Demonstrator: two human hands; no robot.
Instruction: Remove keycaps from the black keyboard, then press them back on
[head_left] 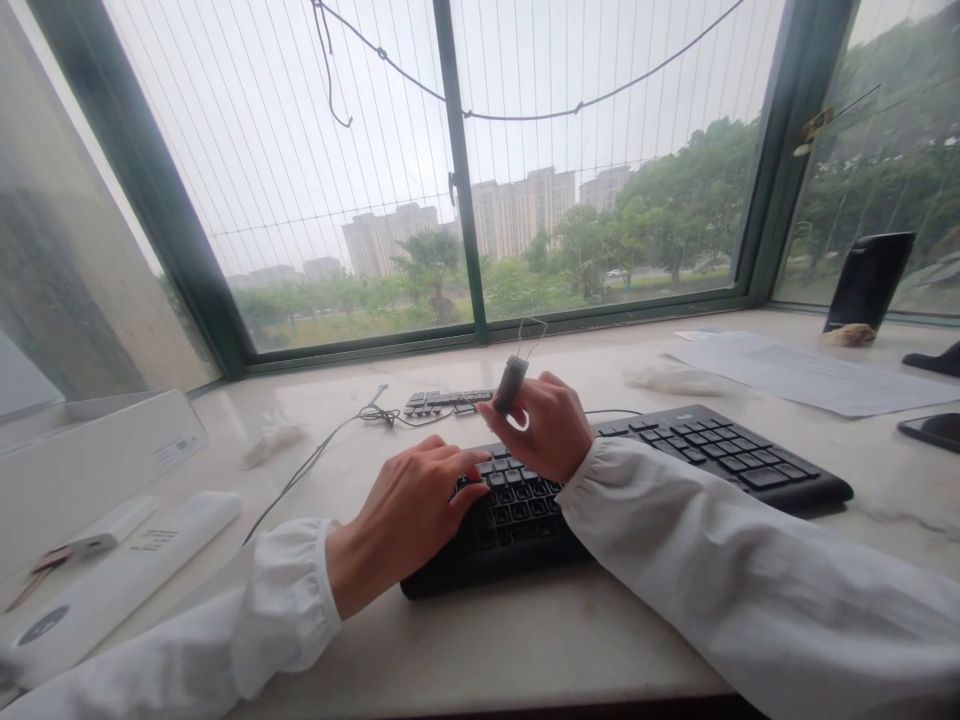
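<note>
White sleeves [697, 540]; right hand [551, 425] grips dark wire-looped puller [511, 384]; left hand [411, 497], grip unclear, on part-stripped black plastic keyboard [495, 566]: loose keycaps [426, 402] behind, number-pad keys [731, 448] remaining.

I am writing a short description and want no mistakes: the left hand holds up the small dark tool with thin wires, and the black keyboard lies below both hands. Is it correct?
Not entirely. The head view shows the right hand, not the left hand, holding up the small dark tool. The black keyboard does lie below both hands.
</note>
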